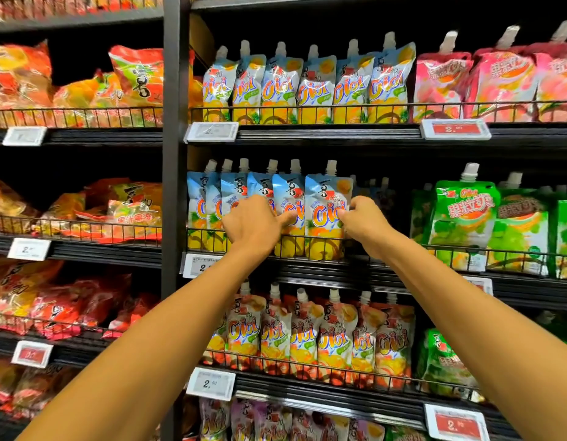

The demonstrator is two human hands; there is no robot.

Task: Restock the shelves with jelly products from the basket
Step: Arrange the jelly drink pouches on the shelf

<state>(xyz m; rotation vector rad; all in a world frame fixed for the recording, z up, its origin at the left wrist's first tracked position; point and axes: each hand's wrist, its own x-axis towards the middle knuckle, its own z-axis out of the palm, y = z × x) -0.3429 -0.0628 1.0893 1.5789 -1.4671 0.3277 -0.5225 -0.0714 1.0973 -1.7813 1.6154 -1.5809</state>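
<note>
Partway done, seemingly: rightmost blue pouch [325,214] already standing on the middle shelf [307,270], right edge pinched by the right hand [361,218], left hand [250,224] curled against the neighbouring pouch [290,195], grip unclear; dark gap at right left to fill, basket out of view.

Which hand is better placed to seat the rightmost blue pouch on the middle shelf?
Right, probably: the right hand pinches the rightmost blue pouch by its right edge, while the left hand lies against the neighbouring pouches.
</note>
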